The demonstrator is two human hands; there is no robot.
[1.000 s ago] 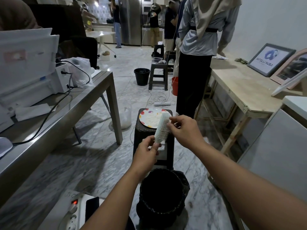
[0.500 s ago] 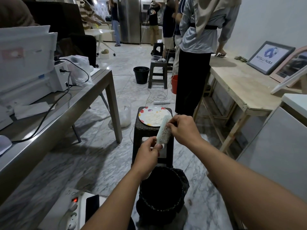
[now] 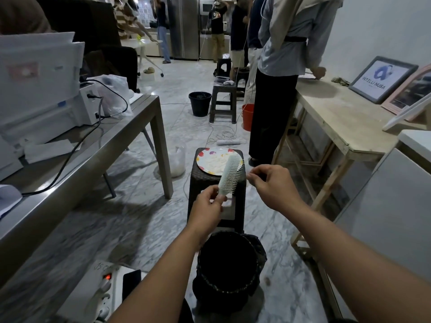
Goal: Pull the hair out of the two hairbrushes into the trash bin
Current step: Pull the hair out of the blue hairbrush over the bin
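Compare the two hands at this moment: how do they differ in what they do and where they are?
The left hand grips the hairbrush by its handle; the right hand is off the brush, fingertips pinched together. Any hair between them is too fine to see. The left is lower and nearer; the right is higher. Both are above the trash bin.

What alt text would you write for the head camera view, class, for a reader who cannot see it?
A person's left hand holds a pale hairbrush by its handle above a black trash bin, while the right hand pinches its fingertips together just beside the bristles. Behind stands a dark stool bearing a spotted plate.
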